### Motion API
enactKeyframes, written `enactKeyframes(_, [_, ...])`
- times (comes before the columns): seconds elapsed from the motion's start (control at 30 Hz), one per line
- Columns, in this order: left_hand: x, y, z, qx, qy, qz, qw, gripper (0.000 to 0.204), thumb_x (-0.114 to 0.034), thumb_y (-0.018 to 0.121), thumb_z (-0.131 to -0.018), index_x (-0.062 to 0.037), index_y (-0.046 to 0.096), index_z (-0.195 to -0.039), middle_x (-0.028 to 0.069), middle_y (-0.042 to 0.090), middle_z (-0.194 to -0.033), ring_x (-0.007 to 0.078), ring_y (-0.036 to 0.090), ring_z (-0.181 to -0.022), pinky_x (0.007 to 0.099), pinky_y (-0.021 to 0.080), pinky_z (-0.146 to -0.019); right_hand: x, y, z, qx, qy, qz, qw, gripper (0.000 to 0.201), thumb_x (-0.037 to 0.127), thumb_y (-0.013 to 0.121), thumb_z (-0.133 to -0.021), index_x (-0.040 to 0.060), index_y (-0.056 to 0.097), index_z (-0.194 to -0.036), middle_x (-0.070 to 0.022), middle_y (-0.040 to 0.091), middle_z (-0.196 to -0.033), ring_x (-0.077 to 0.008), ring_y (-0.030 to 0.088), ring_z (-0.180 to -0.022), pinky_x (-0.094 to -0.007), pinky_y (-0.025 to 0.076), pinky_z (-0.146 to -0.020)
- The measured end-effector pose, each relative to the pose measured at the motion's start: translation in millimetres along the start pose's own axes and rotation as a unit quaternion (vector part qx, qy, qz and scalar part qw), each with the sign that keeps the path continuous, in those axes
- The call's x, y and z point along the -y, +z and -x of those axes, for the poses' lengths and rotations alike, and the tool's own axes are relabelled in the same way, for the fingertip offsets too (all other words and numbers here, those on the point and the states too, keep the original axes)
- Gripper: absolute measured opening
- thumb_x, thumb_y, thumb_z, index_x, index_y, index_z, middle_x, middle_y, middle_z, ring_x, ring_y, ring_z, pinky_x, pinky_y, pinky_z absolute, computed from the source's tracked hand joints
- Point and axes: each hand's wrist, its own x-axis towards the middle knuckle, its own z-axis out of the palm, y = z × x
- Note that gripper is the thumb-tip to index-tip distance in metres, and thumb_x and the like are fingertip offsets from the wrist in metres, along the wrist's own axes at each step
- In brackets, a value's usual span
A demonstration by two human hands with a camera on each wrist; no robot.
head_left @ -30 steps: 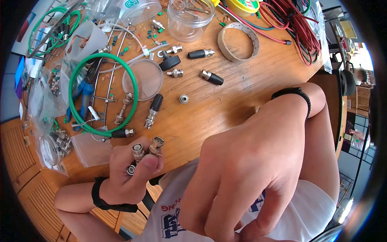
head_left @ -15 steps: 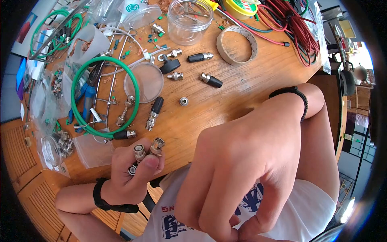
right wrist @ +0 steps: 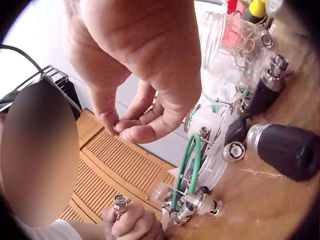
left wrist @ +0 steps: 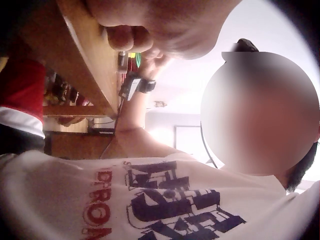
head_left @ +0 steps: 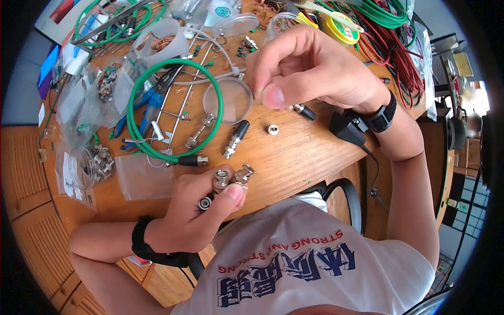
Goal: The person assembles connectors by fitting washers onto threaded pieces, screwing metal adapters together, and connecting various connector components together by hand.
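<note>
My left hand (head_left: 191,215) grips a small bunch of metal BNC connectors (head_left: 221,181) near the table's front edge, their ends poking up beside the thumb. In the right wrist view one BNC connector (right wrist: 120,202) stands out above the left fist. Over the table, my right hand (head_left: 312,76) is raised with loosely bent fingers. Its thumb and fingertips come close together, and no object shows between them. Below it lie a short metal connector (head_left: 272,129) and a black-sleeved BNC plug (head_left: 237,137). Another black-sleeved plug (head_left: 305,112) is partly hidden by the hand.
A green cable loop (head_left: 219,118) lies over a metal rack and blue-handled pliers (head_left: 150,107). Beside it are a clear round lid (head_left: 228,105) and plastic bags (head_left: 144,176). Red cable bundles (head_left: 401,65) and a yellow tin (head_left: 344,31) sit at the back right.
My right hand has risen from low in front of the shirt to above the table, near the clear lid. The left hand keeps its hold on the connectors. The head view has shifted.
</note>
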Motion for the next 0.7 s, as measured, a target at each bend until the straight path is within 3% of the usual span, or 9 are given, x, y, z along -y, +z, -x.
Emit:
enactKeyframes(0.03, [-1.2,0.0,0.7,-0.011,-0.025,0.024,0.999,0.026,-0.007,0.054,-0.103,0.0025,0.053,-0.079,0.0053,0.052,-0.069,0.0138,0.045,-0.061,0.0313,0.041,-0.059,-1.4,-0.5,0.0,0.007,-0.017,0.013,1.0,0.021,0.013,0.078,-0.09,-0.0019,0.079,-0.104,-0.0075,0.078,-0.095,-0.0075,0.066,-0.078,-0.023,0.05,-0.07])
enactKeyframes(0.3, [-0.3,-2.8,0.5,-0.006,-0.032,-0.001,0.999,0.026,-0.01,0.058,-0.102,0.0004,0.054,-0.079,0.0055,0.05,-0.064,0.015,0.044,-0.057,0.033,0.038,-0.056,-5.1,-1.5,2.5,0.008,-0.016,0.022,1.0,0.022,0.01,0.078,-0.089,-0.0021,0.078,-0.107,-0.0074,0.078,-0.094,-0.0078,0.066,-0.076,-0.0221,0.05,-0.069])
enactKeyframes(0.57, [1.2,-4.0,-0.7,0.003,-0.024,0.001,1.0,0.026,-0.011,0.057,-0.102,-0.0005,0.054,-0.079,0.0056,0.049,-0.064,0.0148,0.043,-0.057,0.033,0.037,-0.056,-6.3,1.4,4.0,0.043,-0.03,-0.058,0.997,0.02,0.003,0.079,-0.087,-0.0017,0.075,-0.106,-0.0071,0.078,-0.098,-0.0094,0.072,-0.089,-0.0225,0.055,-0.081])
enactKeyframes(0.63, [6.1,-3.7,-1.4,0.018,0.027,-0.031,0.999,0.03,-0.022,0.047,-0.107,-0.002,0.055,-0.085,-0.0022,0.046,-0.063,0.0053,0.036,-0.052,0.0259,0.026,-0.049,-6.9,0.8,4.3,0.051,-0.03,-0.063,0.996,0.02,0.002,0.079,-0.086,-0.0013,0.075,-0.106,-0.0068,0.078,-0.099,-0.0092,0.072,-0.089,-0.0225,0.055,-0.081])
enactKeyframes(0.7, [7.3,-4.0,-1.3,0.018,0.031,-0.033,0.999,0.03,-0.022,0.047,-0.107,-0.002,0.055,-0.085,-0.0022,0.046,-0.063,0.0052,0.036,-0.053,0.0258,0.026,-0.049,-6.3,1.2,5.0,0.058,-0.029,-0.066,0.996,0.02,0.002,0.079,-0.086,-0.001,0.075,-0.105,-0.0065,0.077,-0.099,-0.009,0.072,-0.089,-0.0224,0.055,-0.081])
